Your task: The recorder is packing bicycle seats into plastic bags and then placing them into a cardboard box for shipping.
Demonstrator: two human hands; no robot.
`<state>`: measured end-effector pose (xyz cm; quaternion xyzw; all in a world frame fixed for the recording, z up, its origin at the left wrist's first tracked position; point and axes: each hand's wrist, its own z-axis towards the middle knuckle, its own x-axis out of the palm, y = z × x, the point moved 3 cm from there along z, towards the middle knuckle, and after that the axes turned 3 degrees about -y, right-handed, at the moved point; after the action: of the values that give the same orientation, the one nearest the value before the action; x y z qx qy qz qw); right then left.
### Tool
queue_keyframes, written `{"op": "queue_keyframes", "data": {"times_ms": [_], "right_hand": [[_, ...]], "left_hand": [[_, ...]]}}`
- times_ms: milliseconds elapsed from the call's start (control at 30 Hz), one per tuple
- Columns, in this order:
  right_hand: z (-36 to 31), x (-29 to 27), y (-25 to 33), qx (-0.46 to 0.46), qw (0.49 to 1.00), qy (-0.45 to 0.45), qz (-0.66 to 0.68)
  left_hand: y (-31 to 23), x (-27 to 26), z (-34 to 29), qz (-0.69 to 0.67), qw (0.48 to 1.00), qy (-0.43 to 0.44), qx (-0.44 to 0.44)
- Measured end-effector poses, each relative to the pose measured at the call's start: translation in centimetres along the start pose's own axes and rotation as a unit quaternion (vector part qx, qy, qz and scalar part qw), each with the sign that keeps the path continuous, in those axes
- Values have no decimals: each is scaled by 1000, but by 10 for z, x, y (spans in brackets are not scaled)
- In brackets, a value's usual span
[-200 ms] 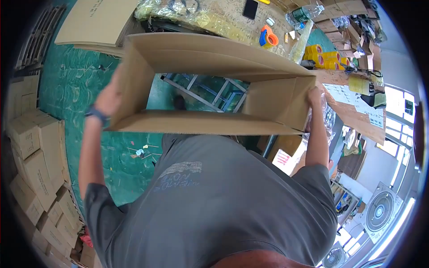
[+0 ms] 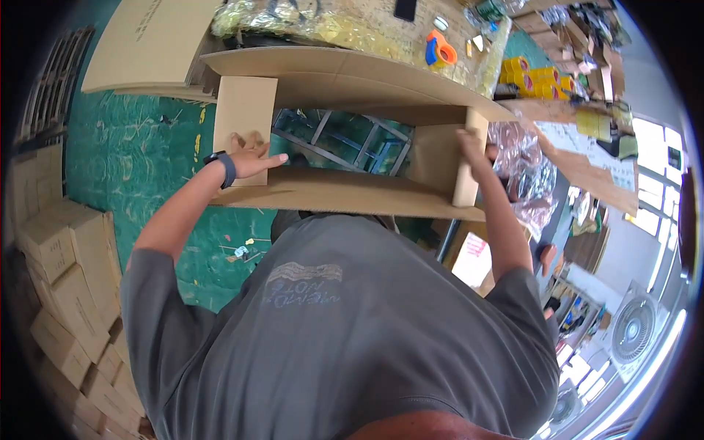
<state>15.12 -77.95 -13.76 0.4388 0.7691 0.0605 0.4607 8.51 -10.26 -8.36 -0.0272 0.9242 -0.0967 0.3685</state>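
Open carton (image 2: 345, 198) in front of a lettered grey shirt (image 2: 359, 323)

Writing shows in several places. The shirt carries two bands of lettering on the chest, one pale and one bluish, turned upside down from this view. Small dark print marks the stack of flat cardboard (image 2: 143, 44) at upper left, and more sits on the closed boxes (image 2: 77, 308) piled at lower left, too small to read. A white sheet (image 2: 468, 271) below the carton's right end bears red marks, and a wooden panel at right has printed sheets (image 2: 579, 150) on it.

By count: one open carton, between the person's body and the counter (image 2: 378, 18), with a metal frame (image 2: 320, 127) and green floor (image 2: 139, 147) seen through it. Two of its flaps stand out, a left flap (image 2: 246, 103) and a right flap (image 2: 463, 187). The left hand (image 2: 249, 150) is open against the left flap, thumb stretched out toward the opening; one dark watch (image 2: 228, 170) circles that wrist. The right hand (image 2: 475, 154) touches the right flap; blur leaves its grip impossible to tell.

The counter holds one phone (image 2: 405, 9) and one orange-and-blue tape dispenser (image 2: 441, 50). Yellow rolls (image 2: 529, 79) overlap too much to count. Two fans (image 2: 634, 331) stand at right.
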Motion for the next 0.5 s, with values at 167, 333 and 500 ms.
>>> {"op": "queue_keyframes", "data": {"times_ms": [167, 333, 500], "right_hand": [[-18, 68, -46, 78, 912, 26, -402], [-90, 30, 184, -250, 946, -55, -197], [-47, -9, 258, -555, 653, -374, -354]], "left_hand": [[-16, 11, -46, -164, 930, 225, 241], [-10, -19, -7, -80, 962, 203, 165], [-87, -50, 39, 49, 943, -272, 186]]}}
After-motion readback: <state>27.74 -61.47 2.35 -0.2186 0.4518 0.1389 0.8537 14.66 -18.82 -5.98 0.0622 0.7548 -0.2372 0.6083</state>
